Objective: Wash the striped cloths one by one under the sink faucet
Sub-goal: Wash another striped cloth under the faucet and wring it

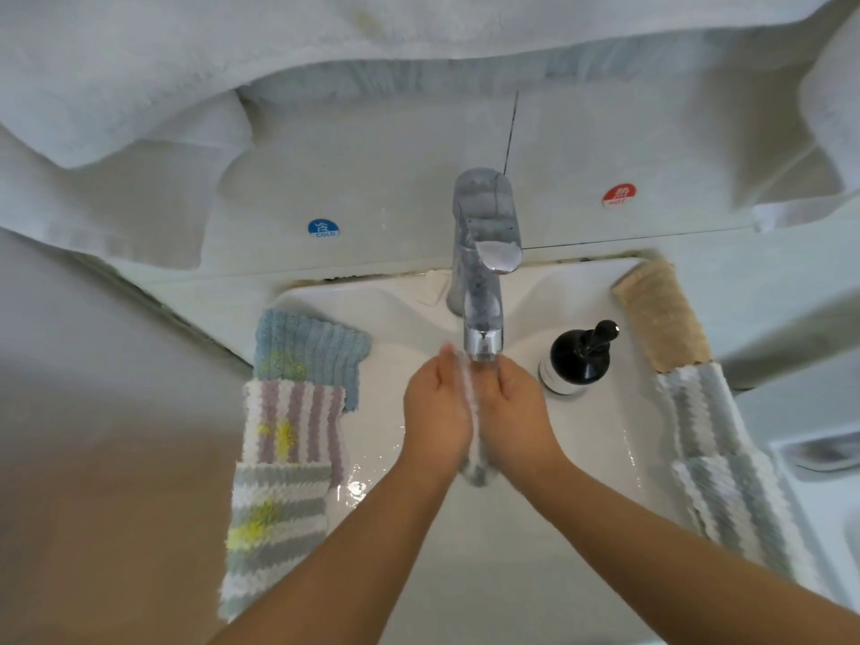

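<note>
My left hand (435,409) and my right hand (514,412) press a wet grey-and-white striped cloth (475,463) between their palms, right under the spout of the chrome faucet (484,290). Only the cloth's edge and its lower end show between the hands. On the sink's left rim lie three cloths: a blue one (309,346), a purple-striped one (293,425) and a grey-striped one (274,523), each with yellow stains. Two grey-striped cloths (726,463) and a beige one (661,314) lie on the right rim.
A black soap pump bottle (579,356) stands on the white sink (488,574) just right of the faucet. White towels (186,62) hang above the wall tiles, which bear a blue COLD sticker (323,228) and a red HOT sticker (618,196). Water pools on the basin's left side.
</note>
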### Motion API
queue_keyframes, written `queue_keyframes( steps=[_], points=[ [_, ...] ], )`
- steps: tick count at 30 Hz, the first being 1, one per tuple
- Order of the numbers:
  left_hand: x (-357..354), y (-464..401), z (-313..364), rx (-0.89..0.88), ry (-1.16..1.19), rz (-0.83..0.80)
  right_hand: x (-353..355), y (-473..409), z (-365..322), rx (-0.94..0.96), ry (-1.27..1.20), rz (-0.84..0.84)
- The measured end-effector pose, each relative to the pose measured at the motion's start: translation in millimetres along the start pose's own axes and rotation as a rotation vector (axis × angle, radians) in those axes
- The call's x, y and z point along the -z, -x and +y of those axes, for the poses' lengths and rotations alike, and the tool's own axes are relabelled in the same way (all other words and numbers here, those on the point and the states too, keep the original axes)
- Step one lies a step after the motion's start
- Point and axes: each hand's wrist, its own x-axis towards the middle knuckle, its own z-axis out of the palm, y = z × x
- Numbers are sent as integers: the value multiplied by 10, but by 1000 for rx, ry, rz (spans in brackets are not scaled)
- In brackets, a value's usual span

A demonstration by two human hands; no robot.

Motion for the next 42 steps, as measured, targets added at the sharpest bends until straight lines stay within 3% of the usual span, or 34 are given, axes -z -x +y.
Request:
queue_keyframes(
  steps=[3,7,11,15,17,20,23,25,29,34,36,38,42],
  points=[
    [35,0,26,-23,82,12,-46,96,-2,32,4,1],
    [-44,137,-67,-98,-78,-69,52,-188,14,-6,22,51],
    [21,-14,50,-36,66,65,-28,69,89,65,107,-10],
    [-83,238,-56,30,-1,-84,83,-172,29,9,71,39],
    [-64,124,-60,30,-40,-39,64,-111,19,45,88,22],
    [7,-37,15,-24,79,45,-20,103,18,110,97,-19],
    [-68,77,-97,-62,-49,-69,54,-166,-35,44,118,52],
    [-89,78,-141,12,-116,-116,75,-262,-12,25,142,24],
    [4,-77,-92,1,57,76,-31,74,137,54,142,-49],
    [-95,100,-230,86,49,-88,49,-192,120,25,122,29],
    [-46,-34,-188,118,82,-7,-1,-44,155,51,122,-9],
    [6,-74,-153,36,96,64,-43,107,165,71,101,-39],
    [-153,56,-259,65,-23,-79,75,-195,81,23,119,55]
  ],
)
